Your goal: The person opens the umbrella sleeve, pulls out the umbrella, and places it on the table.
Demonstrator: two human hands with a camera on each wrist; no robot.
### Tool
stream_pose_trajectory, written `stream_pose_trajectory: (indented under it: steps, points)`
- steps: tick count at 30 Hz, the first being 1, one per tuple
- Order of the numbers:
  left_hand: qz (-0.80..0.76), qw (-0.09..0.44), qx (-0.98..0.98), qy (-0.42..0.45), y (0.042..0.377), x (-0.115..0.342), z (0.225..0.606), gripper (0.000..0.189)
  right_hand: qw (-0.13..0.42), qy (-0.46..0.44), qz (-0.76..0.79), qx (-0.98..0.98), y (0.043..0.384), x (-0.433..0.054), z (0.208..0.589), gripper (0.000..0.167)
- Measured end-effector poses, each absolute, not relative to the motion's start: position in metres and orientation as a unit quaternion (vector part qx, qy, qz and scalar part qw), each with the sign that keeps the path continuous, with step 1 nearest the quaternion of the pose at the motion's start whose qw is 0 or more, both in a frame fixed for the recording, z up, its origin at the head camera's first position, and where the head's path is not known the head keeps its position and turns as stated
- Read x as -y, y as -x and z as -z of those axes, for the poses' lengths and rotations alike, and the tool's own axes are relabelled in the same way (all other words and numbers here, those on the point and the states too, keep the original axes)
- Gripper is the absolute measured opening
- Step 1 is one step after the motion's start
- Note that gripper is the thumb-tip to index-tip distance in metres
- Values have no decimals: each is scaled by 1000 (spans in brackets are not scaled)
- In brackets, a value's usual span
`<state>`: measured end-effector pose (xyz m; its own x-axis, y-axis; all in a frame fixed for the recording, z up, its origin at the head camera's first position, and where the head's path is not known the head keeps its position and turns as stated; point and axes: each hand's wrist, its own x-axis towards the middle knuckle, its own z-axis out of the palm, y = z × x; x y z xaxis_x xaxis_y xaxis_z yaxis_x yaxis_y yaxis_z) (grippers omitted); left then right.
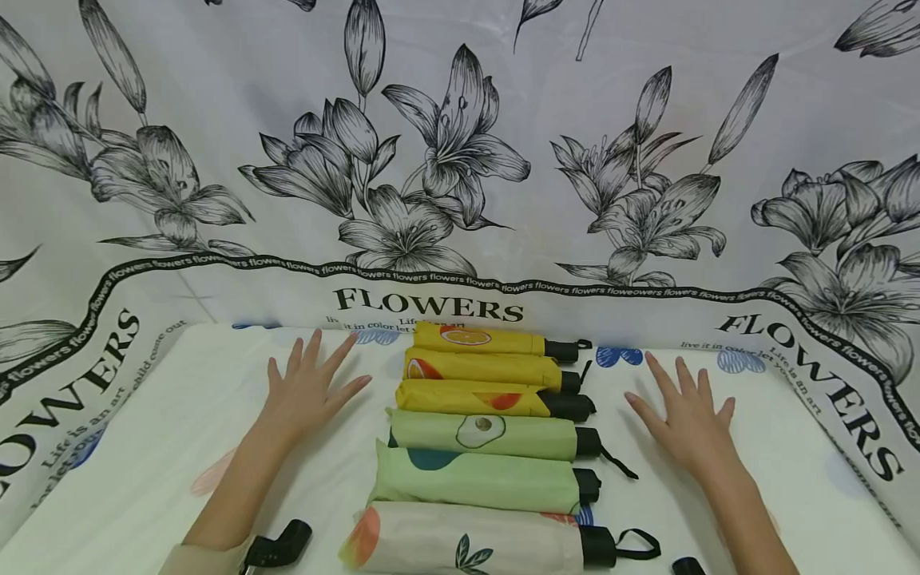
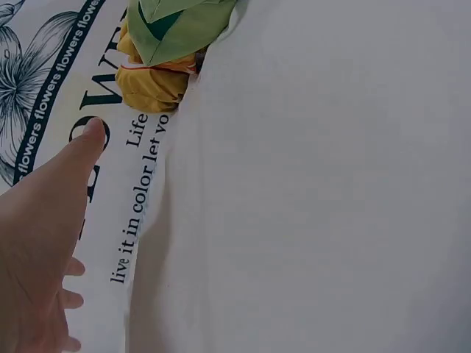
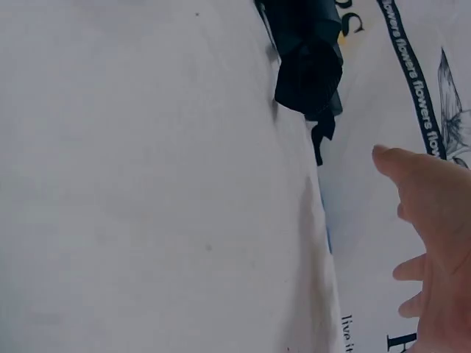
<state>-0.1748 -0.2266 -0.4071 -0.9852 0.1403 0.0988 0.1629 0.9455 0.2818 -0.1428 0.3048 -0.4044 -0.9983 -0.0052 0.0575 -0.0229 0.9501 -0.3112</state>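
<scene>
Several folded umbrellas lie in a column between the hands, black handles to the right. At the back are three yellow ones: an orange-slice umbrella (image 1: pixel 474 339), a middle yellow umbrella (image 1: pixel 481 370) and a third yellow umbrella (image 1: pixel 467 397). Nearer come a light green umbrella with an avocado print (image 1: pixel 532 435), a second green umbrella (image 1: pixel 503 479) and a beige umbrella with a leaf print (image 1: pixel 532 539). To their left, my left hand (image 1: pixel 305 395) has its fingers spread and holds nothing. On the right side, my right hand (image 1: pixel 691 423) is likewise spread, apart from the handles.
A white cloth (image 1: pixel 165 423) covers the table, with a printed "FLOWERS" border (image 1: pixel 604 307) along its back and sides. Behind rises a sheet (image 1: pixel 532 231) with black line-drawn lilies. Black camera mounts (image 1: pixel 282 543) show near both forearms.
</scene>
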Motion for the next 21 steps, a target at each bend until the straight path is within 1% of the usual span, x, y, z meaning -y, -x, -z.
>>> stream_pose_trajectory:
  steps: [4, 8, 12, 17, 21]
  points:
    - [191, 29, 976, 104, 184, 223, 409, 77, 26, -31, -176, 984, 152, -302, 405, 82]
    - [268, 8, 955, 130, 193, 217, 411, 73, 33, -68, -218, 973, 165, -299, 407, 75]
    - [341, 17, 929, 143, 204, 206, 418, 66, 45, -93, -267, 958, 178, -297, 410, 67]
    - [425, 27, 899, 106, 217, 192, 429, 56, 55, -97, -347, 931, 192, -293, 415, 54]
    - [502, 18, 862, 74, 226, 185, 431, 52, 34, -84, -403, 911, 203, -289, 419, 52]
